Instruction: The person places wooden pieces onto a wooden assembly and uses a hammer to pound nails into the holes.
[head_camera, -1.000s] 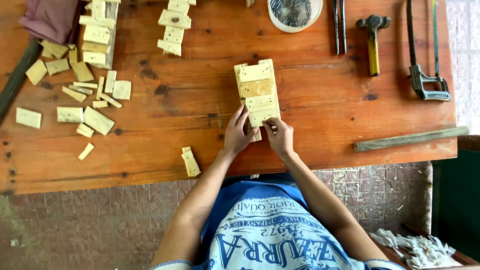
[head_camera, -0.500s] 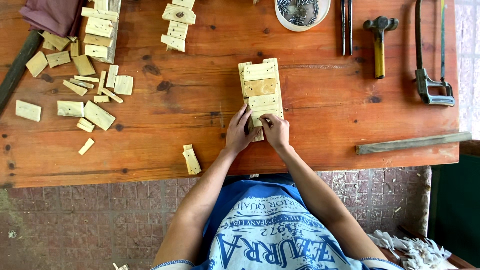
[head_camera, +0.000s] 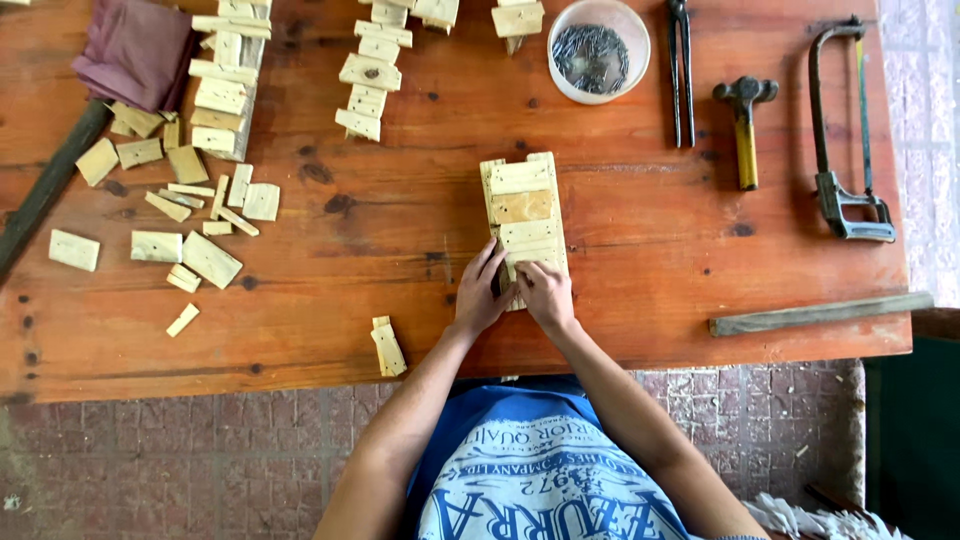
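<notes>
Hands meet at the near end of your wooden block assembly (head_camera: 524, 222), mid-table: left hand (head_camera: 480, 295) presses its near left edge, right hand (head_camera: 545, 292) lies flat on the nearest slat, fingers curled on it, not lifting. Several slats already sit across it; judging by that, you're partway. Plenty of cut blocks (head_camera: 200, 150) wait far left, nail bowl (head_camera: 598, 48) and hammer (head_camera: 742, 125) untouched far right.
</notes>
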